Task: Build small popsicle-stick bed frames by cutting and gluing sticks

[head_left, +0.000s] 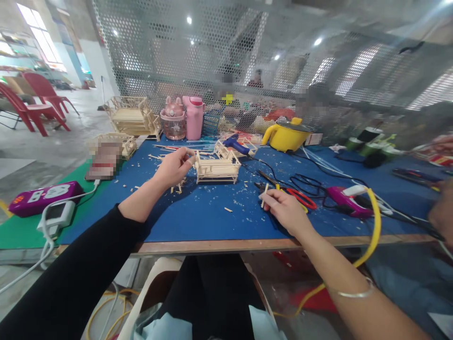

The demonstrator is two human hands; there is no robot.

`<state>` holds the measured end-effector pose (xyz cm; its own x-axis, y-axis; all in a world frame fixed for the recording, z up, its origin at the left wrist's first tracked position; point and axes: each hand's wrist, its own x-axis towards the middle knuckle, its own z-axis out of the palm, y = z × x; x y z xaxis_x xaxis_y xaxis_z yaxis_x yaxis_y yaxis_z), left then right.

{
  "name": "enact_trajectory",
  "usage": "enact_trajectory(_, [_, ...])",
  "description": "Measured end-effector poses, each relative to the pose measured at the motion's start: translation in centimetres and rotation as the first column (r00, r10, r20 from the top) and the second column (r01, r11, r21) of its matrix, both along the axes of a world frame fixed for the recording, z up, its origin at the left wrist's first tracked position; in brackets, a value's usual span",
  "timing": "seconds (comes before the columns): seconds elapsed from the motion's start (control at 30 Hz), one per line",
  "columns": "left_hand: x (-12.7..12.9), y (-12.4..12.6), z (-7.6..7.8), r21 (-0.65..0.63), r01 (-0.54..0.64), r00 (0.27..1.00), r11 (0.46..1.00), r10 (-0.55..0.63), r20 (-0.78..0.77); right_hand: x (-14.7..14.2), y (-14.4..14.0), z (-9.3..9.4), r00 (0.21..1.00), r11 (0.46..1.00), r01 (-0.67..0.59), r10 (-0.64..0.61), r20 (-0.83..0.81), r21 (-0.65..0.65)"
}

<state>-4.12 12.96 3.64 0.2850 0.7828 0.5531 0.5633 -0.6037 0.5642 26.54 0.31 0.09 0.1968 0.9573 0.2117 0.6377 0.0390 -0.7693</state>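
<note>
The little wooden stick frame (216, 169) sits mid-counter (198, 217), and our left hand (173, 166) pinches its near end. Our right hand (283, 208) pinches a short stick (264, 195), just beside red-handled scissors (300, 197).

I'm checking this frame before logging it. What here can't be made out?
- Head view: the object behind the power strip is pixelated; its identity is unknown.
- The left hand covers its own contact with the stick frame.
- The stick in the right hand is too small to show detail.
- Another person's hand is cut off by the right edge.
</note>
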Motion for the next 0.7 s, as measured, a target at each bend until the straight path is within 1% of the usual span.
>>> enact_trajectory(0.07, [0.0,0.1,-0.1,-0.004,-0.004,1.000,1.000,0.004,0.001,0.4,1.5,0.3,1.000,1.000,-0.002,0.002,0.002,-0.007])
enact_trajectory(0.17, [0.0,0.2,-0.1,0.000,-0.008,1.000,1.000,0.008,-0.011,-0.2,2.9,2.1,0.998,0.998,-0.065,0.065,0.010,-0.003])
enact_trajectory(0.23, [0.0,0.4,-0.2,0.007,-0.011,1.000,1.000,0.011,-0.009,-1.7,3.7,3.8,0.992,0.991,-0.124,0.124,0.021,0.039])
enact_trajectory(0.3, [0.0,0.5,-0.3,0.018,-0.018,1.000,1.000,0.018,0.003,-3.9,4.7,5.3,0.979,0.978,-0.199,0.195,0.061,0.068])
enact_trajectory(0.37, [-0.1,0.5,-0.5,0.030,-0.043,0.999,0.999,0.042,0.034,-6.3,6.0,5.9,0.943,0.947,-0.321,0.319,0.089,0.008])
enact_trajectory(0.43, [-0.3,0.5,-0.5,0.047,-0.071,0.994,0.996,0.067,0.089,-8.2,7.3,5.3,0.902,0.913,-0.407,0.408,0.137,-0.042])
enact_trajectory(0.5, [-0.2,0.5,-0.3,0.062,-0.068,0.986,0.996,0.058,0.158,-9.2,8.2,4.0,0.887,0.902,-0.432,0.430,0.167,-0.026])
enact_trajectory(0.57, [0.2,0.6,0.4,0.066,-0.014,0.979,0.998,0.001,0.203,-9.3,8.6,2.8,0.904,0.916,-0.401,0.397,0.157,-0.007])
enact_trajectory(0.6, [0.6,0.7,0.9,0.057,0.026,0.979,0.998,-0.037,0.200,-9.1,8.6,2.4,0.916,0.927,-0.376,0.372,0.150,0.001])
enact_trajectory(0.63, [1.1,0.9,1.5,0.045,0.074,0.981,0.996,-0.081,0.178,-8.9,8.6,2.2,0.927,0.937,-0.350,0.345,0.147,0.013])
enact_trajectory(0.7, [2.4,1.5,2.8,-0.002,0.164,0.984,0.986,-0.164,0.068,-8.6,8.5,2.0,0.942,0.950,-0.307,0.294,0.162,0.060])
